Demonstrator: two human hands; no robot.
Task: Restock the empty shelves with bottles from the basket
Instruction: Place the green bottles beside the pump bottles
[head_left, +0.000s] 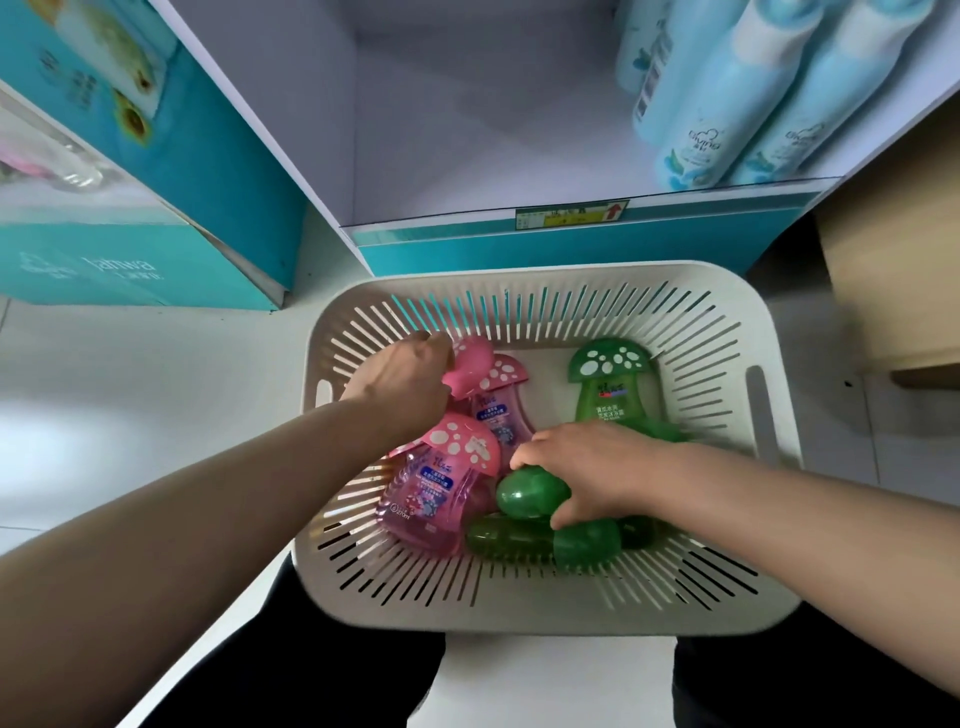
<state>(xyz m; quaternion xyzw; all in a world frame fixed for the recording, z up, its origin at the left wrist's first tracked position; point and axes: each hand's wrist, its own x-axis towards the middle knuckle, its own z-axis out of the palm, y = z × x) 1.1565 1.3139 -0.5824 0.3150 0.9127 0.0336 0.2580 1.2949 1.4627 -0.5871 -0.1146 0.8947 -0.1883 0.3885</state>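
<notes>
A white slotted basket (727, 332) sits on the floor before a white shelf (467, 171). Inside lie several mushroom-capped bottles, pink on the left and green on the right. My left hand (400, 387) grips the cap of a pink bottle (470, 364) at the basket's back left. My right hand (597, 470) is curled round the cap of a green bottle (530, 491) near the middle. Another pink bottle (436, 488) lies in front of my left hand. A green bottle (608, 384) lies at the back right, and one more green bottle (540, 540) lies along the front.
Tall light-blue bottles (727, 104) stand at the shelf's right end; the rest of its board is bare. A teal carton (104, 208) stands to the left, and a wooden unit (893, 260) to the right. White floor surrounds the basket.
</notes>
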